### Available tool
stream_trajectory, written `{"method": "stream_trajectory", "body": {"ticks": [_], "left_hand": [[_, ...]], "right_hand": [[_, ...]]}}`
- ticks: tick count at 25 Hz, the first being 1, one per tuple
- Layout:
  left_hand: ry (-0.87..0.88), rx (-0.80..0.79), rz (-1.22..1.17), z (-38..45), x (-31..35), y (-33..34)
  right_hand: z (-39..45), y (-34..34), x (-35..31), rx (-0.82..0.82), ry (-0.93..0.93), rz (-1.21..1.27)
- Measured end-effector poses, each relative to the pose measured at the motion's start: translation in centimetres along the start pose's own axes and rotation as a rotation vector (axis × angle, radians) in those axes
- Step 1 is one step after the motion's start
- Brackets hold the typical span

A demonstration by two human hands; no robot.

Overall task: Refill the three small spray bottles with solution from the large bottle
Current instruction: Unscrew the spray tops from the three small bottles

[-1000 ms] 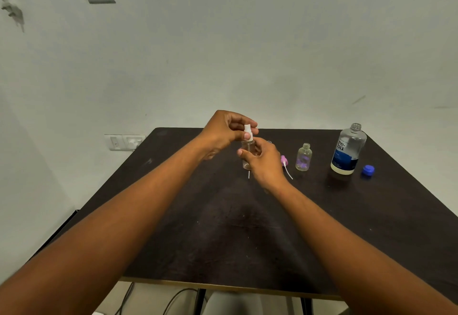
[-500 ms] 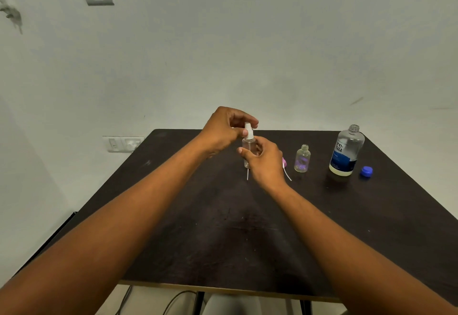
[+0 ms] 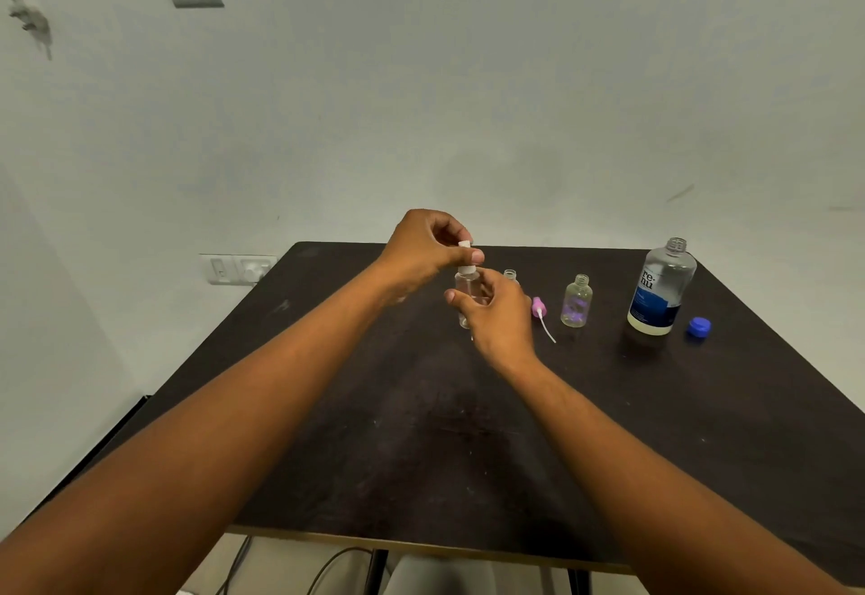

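Small bottle in hand (image 3: 466, 297): clear, upright, held above the middle of the far half of the dark table (image 3: 421, 430); its long axis runs straight up and down.
White spray top (image 3: 465, 257): sits on the neck of that bottle, directly above the body and in line with its axis. Whether it is threaded on or loose cannot be told.
Key relation: the top lies right between the left fingertips, the body right inside the right fingers; a twist about the upright axis, then a straight lift, is judged to be what parts them.
Left hand (image 3: 428, 245): comes in from above and the left, wrist raised, thumb and fingers curled and pinching the white spray top.
Right hand (image 3: 496, 313): comes in from below and the right, back toward the camera, fingers wrapped round the bottle's body, steadying it.
Second small bottle (image 3: 510, 275): only its open neck shows, just behind the right hand.
Third small bottle (image 3: 576, 301): stands open and upright, right of the hands.
Pink spray top (image 3: 538, 308): lies on the table with its white tube toward the camera, between the right hand and the third small bottle.
Large bottle (image 3: 661, 287): upright, uncapped, well to the right; the right hand is nearer to it.
Blue cap (image 3: 699, 326): lies just right of the large bottle.
Step judged: removing the last spray top; pouring not yet begun.
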State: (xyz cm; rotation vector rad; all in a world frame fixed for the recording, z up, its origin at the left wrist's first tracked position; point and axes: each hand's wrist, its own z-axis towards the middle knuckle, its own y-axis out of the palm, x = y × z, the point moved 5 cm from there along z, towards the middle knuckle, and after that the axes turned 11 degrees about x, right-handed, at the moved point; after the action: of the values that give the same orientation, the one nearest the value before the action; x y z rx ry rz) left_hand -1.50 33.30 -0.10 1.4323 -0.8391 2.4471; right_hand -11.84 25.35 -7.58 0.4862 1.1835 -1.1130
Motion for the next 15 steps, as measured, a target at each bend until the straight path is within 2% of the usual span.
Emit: {"method": "stream_trajectory", "body": {"ticks": [2,3,8,10,13,15], "left_hand": [[0.001,-0.127,-0.153,-0.12,-0.17,-0.31],[0.009,-0.133,-0.170,-0.10,-0.26,-0.49],[0.010,0.144,0.079,-0.51,-0.69,-0.44],[0.003,0.190,0.117,-0.70,-0.82,-0.29],[-0.008,-0.042,-0.148,-0.59,-0.50,-0.30],[0.008,-0.167,-0.181,-0.71,-0.36,-0.43]], "right_hand": [[0.16,-0.09,0.15,-0.004,0.019,0.028],[0.21,-0.08,0.21,-0.007,0.022,0.037],[-0.28,0.38,-0.13,-0.009,-0.019,0.031],[-0.37,0.46,-0.08,-0.002,-0.021,0.034],[-0.16,0.26,0.09,0.004,0.000,0.046],[0.04,0.13,0.21,-0.001,0.007,0.054]]}}
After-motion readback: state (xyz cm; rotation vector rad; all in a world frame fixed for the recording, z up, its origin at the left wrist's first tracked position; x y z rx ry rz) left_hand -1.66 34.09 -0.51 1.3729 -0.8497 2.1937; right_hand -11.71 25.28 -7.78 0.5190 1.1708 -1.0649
